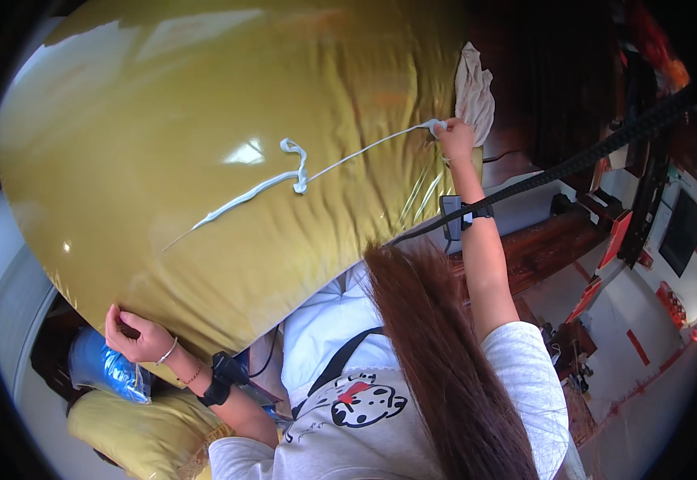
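My right hand [455, 140] pinches one end of a thin pale-blue cord [368, 150] at the table's right edge. From there the cord runs straight, down and leftward, to a bunched, looped part [300, 178] near the middle. Past the loop, a thicker length tapers to a thin point on the gold cloth [164, 136]. At the near left table edge, my left hand [136, 336] has its fingers curled toward the thumb. Whatever is between those fingertips, if anything, is too fine to make out.
A crumpled beige cloth [475, 92] hangs at the right table edge beside my right hand. Below my left hand are a blue plastic-wrapped bundle [108, 364] and a yellow-green cushion [136, 428]. A black braided cable [548, 172] crosses over my right forearm.
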`<state>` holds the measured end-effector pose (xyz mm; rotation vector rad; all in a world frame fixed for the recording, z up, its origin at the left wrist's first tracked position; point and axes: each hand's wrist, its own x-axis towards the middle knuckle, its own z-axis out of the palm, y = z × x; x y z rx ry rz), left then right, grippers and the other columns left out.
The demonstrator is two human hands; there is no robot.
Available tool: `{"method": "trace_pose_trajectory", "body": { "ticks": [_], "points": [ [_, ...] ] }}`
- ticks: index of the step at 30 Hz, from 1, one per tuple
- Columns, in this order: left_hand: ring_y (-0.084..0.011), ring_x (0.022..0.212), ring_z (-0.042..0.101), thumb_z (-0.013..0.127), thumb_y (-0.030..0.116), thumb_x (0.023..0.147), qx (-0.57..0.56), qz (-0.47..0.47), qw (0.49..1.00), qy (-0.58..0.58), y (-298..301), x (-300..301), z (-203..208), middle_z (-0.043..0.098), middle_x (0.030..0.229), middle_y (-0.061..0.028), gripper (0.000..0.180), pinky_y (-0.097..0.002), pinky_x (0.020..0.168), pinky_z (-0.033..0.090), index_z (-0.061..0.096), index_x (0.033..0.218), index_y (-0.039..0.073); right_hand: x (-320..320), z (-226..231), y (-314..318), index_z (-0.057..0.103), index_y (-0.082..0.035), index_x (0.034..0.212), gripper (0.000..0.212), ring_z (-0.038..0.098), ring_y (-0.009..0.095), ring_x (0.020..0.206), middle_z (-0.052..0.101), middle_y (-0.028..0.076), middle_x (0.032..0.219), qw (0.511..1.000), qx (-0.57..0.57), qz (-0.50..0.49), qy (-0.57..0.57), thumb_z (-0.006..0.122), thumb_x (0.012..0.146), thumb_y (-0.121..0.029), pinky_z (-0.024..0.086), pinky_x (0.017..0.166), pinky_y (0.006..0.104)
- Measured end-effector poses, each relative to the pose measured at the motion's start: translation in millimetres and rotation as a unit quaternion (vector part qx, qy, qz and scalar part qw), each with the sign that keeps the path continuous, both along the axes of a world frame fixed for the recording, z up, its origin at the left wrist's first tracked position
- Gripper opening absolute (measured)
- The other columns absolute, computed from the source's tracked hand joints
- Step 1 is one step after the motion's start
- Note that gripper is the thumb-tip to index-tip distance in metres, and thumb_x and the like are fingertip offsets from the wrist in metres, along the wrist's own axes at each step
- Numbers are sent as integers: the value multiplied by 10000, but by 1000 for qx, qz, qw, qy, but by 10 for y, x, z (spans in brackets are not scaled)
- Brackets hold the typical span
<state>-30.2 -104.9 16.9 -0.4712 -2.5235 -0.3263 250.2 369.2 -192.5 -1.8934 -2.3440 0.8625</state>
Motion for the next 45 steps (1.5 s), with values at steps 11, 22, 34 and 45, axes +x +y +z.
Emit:
{"method": "trace_pose_trajectory", "body": {
  "ticks": [11, 22, 34, 45],
  "points": [
    [-246, 803, 535, 560, -2, 786, -22, -1, 1000, -10, 93, -21, 27, 605, 889, -112, 150, -323, 683, 458, 619, 923, -15, -454, 525, -569, 556, -16, 793, 163, 572, 206, 662, 546, 113, 717, 982, 63, 71, 162, 643, 705, -122, 449, 586, 316],
    [-258, 765, 507, 524, 25, 777, -57, 8, 998, -15, 96, -29, 13, 573, 847, -108, 137, -354, 709, 397, 577, 900, -5, -833, 801, -1166, 518, -2, 759, 106, 496, 219, 607, 485, 116, 714, 963, 3, 88, 253, 587, 688, -39, 406, 543, 325],
    [-300, 766, 489, 496, 55, 725, -98, -5, 995, 7, 150, -98, -10, 549, 809, -121, 169, -390, 716, 376, 556, 873, -1, -1238, 1082, -1791, 515, 3, 774, 87, 506, 154, 592, 513, 85, 729, 938, -34, 138, 316, 574, 712, 16, 420, 523, 260],
    [-284, 791, 472, 487, 58, 716, -106, 7, 994, -1, 144, -87, -1, 539, 825, -110, 173, -387, 748, 355, 541, 874, 11, -1510, 1467, -2211, 499, -5, 790, 116, 518, 248, 578, 495, 122, 738, 908, -44, 184, 373, 575, 702, 5, 428, 509, 325]
  ]
}}
